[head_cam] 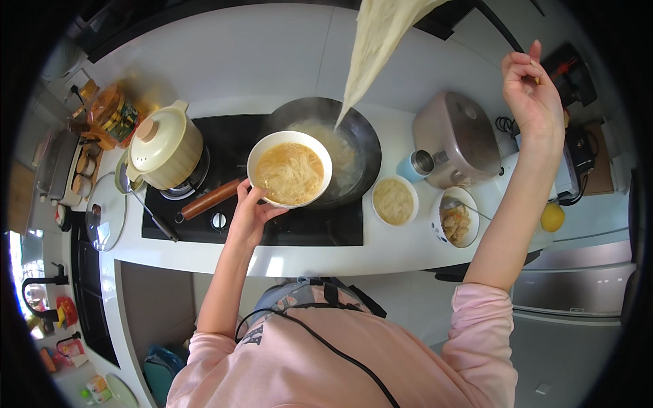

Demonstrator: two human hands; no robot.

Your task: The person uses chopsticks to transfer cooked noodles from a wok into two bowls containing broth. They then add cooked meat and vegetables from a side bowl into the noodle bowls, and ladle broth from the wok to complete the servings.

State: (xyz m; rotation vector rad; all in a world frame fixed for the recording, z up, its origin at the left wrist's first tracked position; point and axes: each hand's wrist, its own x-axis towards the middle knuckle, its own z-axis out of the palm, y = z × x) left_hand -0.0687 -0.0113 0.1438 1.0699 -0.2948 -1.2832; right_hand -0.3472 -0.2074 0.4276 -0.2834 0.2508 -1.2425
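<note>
My left hand [252,209] grips the lower rim and side of a white bowl [251,158] with noodles in broth, above the near-left part of a steaming wok [370,168]. High on the right, my right hand [530,92] is closed round the black handle [497,23] of a utensil whose far end is out of view. A long bundle of pale noodles [377,46] hangs from the top edge of the picture, its tip over the wok. What holds the noodles up is hidden. Cloudy liquid fills the wok, which has a brown wooden handle [211,199].
A lidded cream pot [171,153] stands on the left burner, a ladle [153,217] and glass lid [107,214] beside it. Right of the hob are a noodle bowl [395,201], a food bowl with a spoon [474,224], a blue cup [410,168] and a rice cooker [438,132].
</note>
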